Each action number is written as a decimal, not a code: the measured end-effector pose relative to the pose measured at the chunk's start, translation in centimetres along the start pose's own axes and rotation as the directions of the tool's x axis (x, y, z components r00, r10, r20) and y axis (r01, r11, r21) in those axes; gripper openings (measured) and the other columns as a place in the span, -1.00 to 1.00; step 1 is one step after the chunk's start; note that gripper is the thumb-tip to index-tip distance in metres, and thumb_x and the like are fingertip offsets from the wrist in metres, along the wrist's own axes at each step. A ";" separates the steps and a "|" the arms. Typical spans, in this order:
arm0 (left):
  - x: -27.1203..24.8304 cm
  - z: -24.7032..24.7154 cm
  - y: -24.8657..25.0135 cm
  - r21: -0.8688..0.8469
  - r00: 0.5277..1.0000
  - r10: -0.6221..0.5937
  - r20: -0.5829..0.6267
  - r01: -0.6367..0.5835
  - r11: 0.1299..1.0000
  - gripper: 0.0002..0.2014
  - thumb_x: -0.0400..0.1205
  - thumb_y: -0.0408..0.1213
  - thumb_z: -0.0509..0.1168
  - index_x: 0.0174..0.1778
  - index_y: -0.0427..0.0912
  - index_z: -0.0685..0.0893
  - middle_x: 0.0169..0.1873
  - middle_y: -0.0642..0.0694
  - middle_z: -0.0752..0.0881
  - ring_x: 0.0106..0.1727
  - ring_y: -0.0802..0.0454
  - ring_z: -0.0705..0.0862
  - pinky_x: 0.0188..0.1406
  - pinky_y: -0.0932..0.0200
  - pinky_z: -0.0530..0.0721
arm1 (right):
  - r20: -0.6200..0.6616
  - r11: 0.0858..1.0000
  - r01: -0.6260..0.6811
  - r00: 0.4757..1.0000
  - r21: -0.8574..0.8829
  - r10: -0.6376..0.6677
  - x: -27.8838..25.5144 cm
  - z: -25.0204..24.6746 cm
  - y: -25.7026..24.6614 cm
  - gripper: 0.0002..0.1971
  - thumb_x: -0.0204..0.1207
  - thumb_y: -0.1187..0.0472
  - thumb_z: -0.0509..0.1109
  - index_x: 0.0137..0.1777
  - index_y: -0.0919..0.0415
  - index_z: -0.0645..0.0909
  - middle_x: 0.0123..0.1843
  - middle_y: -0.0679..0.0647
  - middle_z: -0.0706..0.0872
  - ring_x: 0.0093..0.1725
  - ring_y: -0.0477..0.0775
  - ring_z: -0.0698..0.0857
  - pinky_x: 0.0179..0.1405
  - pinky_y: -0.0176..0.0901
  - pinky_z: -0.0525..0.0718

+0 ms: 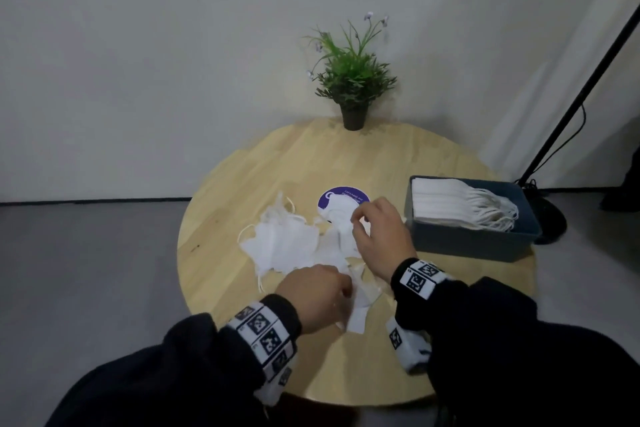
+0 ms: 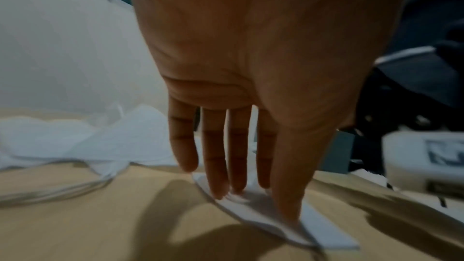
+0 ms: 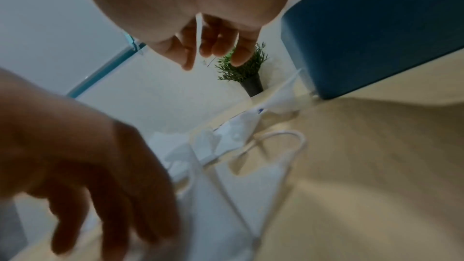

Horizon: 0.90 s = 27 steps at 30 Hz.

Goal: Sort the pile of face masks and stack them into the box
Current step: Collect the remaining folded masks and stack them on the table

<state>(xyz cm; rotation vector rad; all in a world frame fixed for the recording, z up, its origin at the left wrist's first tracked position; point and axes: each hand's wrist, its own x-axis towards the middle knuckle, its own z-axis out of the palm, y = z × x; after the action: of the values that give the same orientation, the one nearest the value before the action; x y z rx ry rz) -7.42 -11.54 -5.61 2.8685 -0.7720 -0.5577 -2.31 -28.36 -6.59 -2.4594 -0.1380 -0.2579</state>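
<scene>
A loose pile of white face masks [image 1: 280,246] [image 2: 125,142] [image 3: 208,142] lies in the middle of the round wooden table [image 1: 263,163]. My left hand [image 1: 343,305] [image 2: 256,203] presses straight fingers and thumb flat on one mask [image 1: 360,315] [image 2: 326,233] at the pile's near edge. My right hand [image 1: 358,218] [image 3: 212,59] hovers over the pile's far right side, fingers curled, pinching what looks like a thin ear loop. The blue-grey box [image 1: 467,243] [image 3: 376,27] stands to the right and holds a neat stack of masks [image 1: 446,201].
A potted plant [image 1: 353,80] [image 3: 243,70] stands at the table's far edge. A purple round sticker [image 1: 337,198] lies beyond the pile. A black lamp stand [image 1: 571,107] rises behind the box. The table's near edge runs just beneath my forearms.
</scene>
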 end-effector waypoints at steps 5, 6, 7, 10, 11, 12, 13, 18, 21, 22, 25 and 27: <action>1.6 0.2 -1.2 0.046 0.998 0.055 0.015 -0.056 0.997 -0.75 0.57 -0.32 0.42 0.15 0.01 0.74 0.07 -0.07 0.73 0.07 -0.16 0.71 -0.05 -0.01 0.70 | 0.292 0.941 -0.187 0.918 -0.281 0.270 1.3 1.4 0.3 -0.75 0.69 0.36 0.16 0.14 0.30 0.68 0.23 0.31 0.71 0.28 0.36 0.68 0.04 -0.06 0.55; 1.9 0.0 -1.9 0.035 0.998 0.062 0.006 -0.063 0.997 -0.74 0.59 -0.37 0.38 0.12 0.02 0.75 0.04 -0.06 0.76 0.06 -0.16 0.72 -0.07 0.02 0.68 | 0.304 0.928 -0.190 0.908 -0.319 0.290 1.2 1.5 0.4 -0.75 0.65 0.40 0.16 0.07 0.28 0.69 0.15 0.29 0.73 0.22 0.38 0.70 -0.01 -0.08 0.54; 2.0 -0.2 -2.6 0.012 0.998 0.059 0.005 -0.059 0.998 -0.75 0.59 -0.38 0.38 0.11 0.03 0.77 0.01 -0.06 0.78 0.05 -0.15 0.73 -0.06 0.04 0.68 | 0.304 0.931 -0.184 0.910 -0.316 0.283 1.2 1.6 0.4 -0.72 0.64 0.42 0.17 0.10 0.25 0.72 0.15 0.25 0.74 0.22 0.38 0.71 0.02 -0.08 0.59; 2.3 -1.3 -5.2 -0.156 1.000 -0.014 0.023 0.017 0.988 -0.81 0.57 -0.26 0.48 0.06 0.04 0.83 -0.07 0.02 0.84 0.01 -0.03 0.77 0.08 0.02 0.75 | 0.294 0.934 -0.191 0.913 -0.301 0.281 0.5 2.4 0.4 -0.53 0.61 0.45 0.24 0.47 0.14 0.63 0.38 0.16 0.62 0.33 0.28 0.67 0.29 -0.02 0.64; 2.2 -2.0 -5.9 -0.227 0.999 -0.039 0.015 0.041 0.973 -0.84 0.56 -0.25 0.49 0.03 0.04 0.84 -0.12 0.05 0.83 -0.03 0.01 0.77 0.08 0.02 0.77 | 0.300 0.919 -0.160 0.913 -0.361 0.277 0.2 2.5 0.3 -0.53 0.60 0.42 0.27 0.49 0.14 0.58 0.40 0.15 0.56 0.34 0.27 0.64 0.31 0.03 0.64; 2.2 -2.7 -6.6 -0.296 0.998 -0.059 -0.009 0.053 0.954 -0.83 0.56 -0.26 0.50 0.04 0.03 0.83 -0.15 0.05 0.82 -0.08 0.02 0.77 0.03 0.04 0.77 | 0.298 0.889 -0.117 0.916 -0.442 0.269 0.0 2.5 0.3 -0.56 0.59 0.35 0.31 0.48 0.14 0.55 0.41 0.16 0.51 0.35 0.28 0.59 0.31 0.07 0.62; 2.1 -3.5 -7.2 -0.397 0.995 -0.088 -0.044 0.064 0.915 -0.78 0.56 -0.32 0.51 0.08 0.02 0.81 -0.14 0.02 0.81 -0.13 0.02 0.77 -0.05 0.09 0.78 | 0.297 0.856 -0.082 0.917 -0.511 0.265 0.0 2.4 0.4 -0.58 0.58 0.25 0.35 0.45 0.15 0.53 0.41 0.16 0.49 0.36 0.29 0.55 0.31 0.10 0.61; 0.8 -6.6 -9.1 -0.745 0.964 -0.243 -0.111 0.082 0.662 -0.74 0.52 -0.53 0.54 0.10 -0.22 0.85 -0.11 -0.14 0.87 -0.20 0.00 0.81 -0.27 0.20 0.78 | 0.388 0.860 -0.292 0.799 -0.418 0.460 -0.7 0.9 0.1 -0.66 0.47 0.12 0.45 0.22 0.18 0.57 0.17 0.19 0.73 0.05 0.26 0.71 0.02 -0.03 0.69; 0.6 -6.9 -9.8 -0.622 0.950 -0.300 -0.089 0.183 0.762 -0.87 0.52 -0.42 0.57 -0.18 -0.07 0.88 -0.19 -0.08 0.89 -0.21 0.04 0.80 -0.26 0.25 0.70 | 0.299 0.888 -0.406 0.838 -0.218 0.457 -2.5 0.1 0.0 -0.83 0.41 0.15 0.50 -0.05 0.18 0.69 -0.10 0.15 0.81 -0.10 0.25 0.80 -0.09 0.03 0.81; 0.6 -6.9 -9.9 -0.592 0.944 -0.319 -0.086 0.210 0.778 -0.85 0.52 -0.38 0.56 -0.23 0.00 0.87 -0.21 -0.04 0.88 -0.19 0.06 0.79 -0.21 0.25 0.69 | 0.269 0.889 -0.442 0.848 -0.118 0.457 -3.0 -0.3 0.2 -0.87 0.40 0.17 0.53 -0.09 0.18 0.74 -0.16 0.14 0.83 -0.14 0.23 0.82 -0.14 0.01 0.82; 0.3 -7.4 -10.0 -0.639 0.916 -0.379 -0.130 0.214 0.738 -0.83 0.55 -0.29 0.52 -0.28 0.09 0.83 -0.26 0.09 0.83 -0.12 0.10 0.75 -0.07 0.19 0.65 | 0.230 0.806 -0.550 0.832 0.219 0.505 -3.7 -2.0 0.5 -0.62 0.35 0.30 0.69 0.18 0.18 0.81 -0.08 0.12 0.87 -0.11 0.14 0.85 -0.07 0.04 0.85; 0.1 -8.1 -10.2 -0.715 0.881 -0.432 -0.194 0.174 0.677 -0.86 0.58 -0.29 0.49 -0.27 0.04 0.82 -0.26 0.07 0.81 -0.16 0.08 0.72 -0.11 0.17 0.63 | 0.187 0.725 -0.563 0.823 0.396 0.537 -3.9 -3.5 0.4 -0.44 0.32 0.35 0.74 0.35 0.19 0.73 0.10 0.16 0.81 0.00 0.18 0.84 0.02 0.20 0.87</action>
<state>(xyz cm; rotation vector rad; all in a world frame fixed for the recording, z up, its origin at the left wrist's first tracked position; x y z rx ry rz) 0.47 -2.68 -0.23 2.2763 0.0207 -0.2554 -6.61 -31.00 -4.98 -1.9424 0.4702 0.1062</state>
